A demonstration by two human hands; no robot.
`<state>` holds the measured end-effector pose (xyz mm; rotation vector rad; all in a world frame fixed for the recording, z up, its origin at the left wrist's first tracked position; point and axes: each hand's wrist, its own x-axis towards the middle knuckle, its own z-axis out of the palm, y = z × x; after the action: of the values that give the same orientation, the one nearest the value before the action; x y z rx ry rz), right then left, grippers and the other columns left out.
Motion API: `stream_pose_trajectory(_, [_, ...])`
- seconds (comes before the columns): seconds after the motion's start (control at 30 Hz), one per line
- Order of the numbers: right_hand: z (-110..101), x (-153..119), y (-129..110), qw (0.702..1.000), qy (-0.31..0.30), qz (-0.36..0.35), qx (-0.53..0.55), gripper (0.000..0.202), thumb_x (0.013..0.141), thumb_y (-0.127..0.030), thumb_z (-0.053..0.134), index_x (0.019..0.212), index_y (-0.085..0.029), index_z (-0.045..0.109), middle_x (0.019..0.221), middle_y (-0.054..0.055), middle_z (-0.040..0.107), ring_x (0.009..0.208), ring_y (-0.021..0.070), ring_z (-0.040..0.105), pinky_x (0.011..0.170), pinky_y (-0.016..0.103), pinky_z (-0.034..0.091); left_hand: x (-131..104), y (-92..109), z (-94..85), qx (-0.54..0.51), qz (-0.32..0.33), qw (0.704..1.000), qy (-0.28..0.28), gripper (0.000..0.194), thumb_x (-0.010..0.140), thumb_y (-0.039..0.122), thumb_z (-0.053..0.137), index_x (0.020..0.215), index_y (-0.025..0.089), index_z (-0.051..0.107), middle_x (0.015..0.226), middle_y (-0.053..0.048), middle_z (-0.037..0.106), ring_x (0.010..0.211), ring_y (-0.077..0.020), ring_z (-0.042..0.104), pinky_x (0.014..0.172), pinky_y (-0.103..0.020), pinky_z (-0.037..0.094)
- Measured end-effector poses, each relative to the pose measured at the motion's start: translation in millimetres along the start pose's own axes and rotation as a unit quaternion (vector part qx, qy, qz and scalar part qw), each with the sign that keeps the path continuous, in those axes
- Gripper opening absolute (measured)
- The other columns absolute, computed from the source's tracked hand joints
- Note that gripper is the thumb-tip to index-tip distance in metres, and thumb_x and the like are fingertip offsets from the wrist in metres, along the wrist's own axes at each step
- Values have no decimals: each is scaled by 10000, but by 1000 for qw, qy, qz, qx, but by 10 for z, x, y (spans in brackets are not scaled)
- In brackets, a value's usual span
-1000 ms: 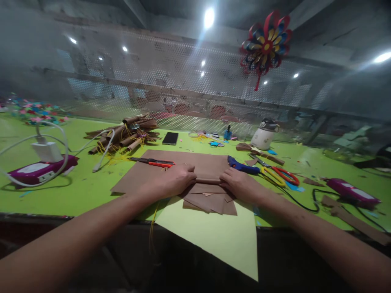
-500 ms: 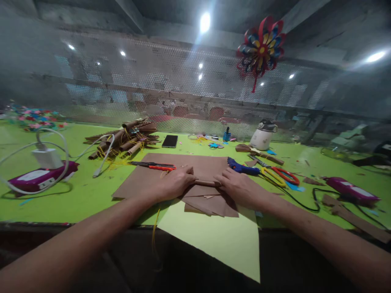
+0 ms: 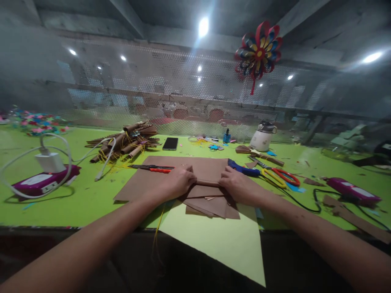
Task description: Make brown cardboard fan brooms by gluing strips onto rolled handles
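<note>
Left hand (image 3: 182, 180), right hand (image 3: 236, 183) pinch opposite ends of rolled paper (image 3: 208, 183), near part of brown sheet (image 3: 207, 167). Red-black tool (image 3: 156, 168) across sheet's left; phone (image 3: 170, 143) beyond sheet (screen dark).

**Sheet (image 3: 207, 165) mid-table (image 3: 97, 197), clutter around**

Paper roll (image 3: 209, 183) between left hand (image 3: 181, 180) and right hand (image 3: 237, 185). Tool (image 3: 160, 169) partly on sheet, left of left hand; scissors (image 3: 286, 177) right of right hand. Behind sheet: phone (image 3: 170, 143). Back left: roll bundle (image 3: 134, 140). Back right: bottle (image 3: 260, 141). Lower sheet (image 3: 214, 240) overhangs front edge.
</note>
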<state>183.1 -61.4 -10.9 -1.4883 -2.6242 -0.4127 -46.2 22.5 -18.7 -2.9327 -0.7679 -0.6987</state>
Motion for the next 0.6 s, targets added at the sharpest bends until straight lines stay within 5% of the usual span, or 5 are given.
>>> stream_pose_trajectory(0.17, [95,5,43,998,42,34,26,197,887,-169,422,876,-146,617,810,77,564,784,163,496,695,260,371,0,-23,12,14,15,1000,-14,258,844,287,474,743,150,668,817,-72,550,754,-153,496,687,-256,373])
stream_pose_trajectory(0.33, [96,-49,33,995,78,19,56,221,889,-249,453,785,-150,621,839,90,561,827,177,503,712,270,389,15,-72,78,42,34,998,-16,279,860,238,435,695,138,637,777,-71,544,718,-154,470,653,-262,347])
stream_pose_trajectory(0.6, [-28,16,-43,999,-31,16,-38,156,832,-133,491,797,-130,644,822,101,571,799,186,517,699,266,376,62,77,-115,169,114,976,-79,247,853,115,381,763,120,612,800,-96,555,730,-180,442,664,-284,333])
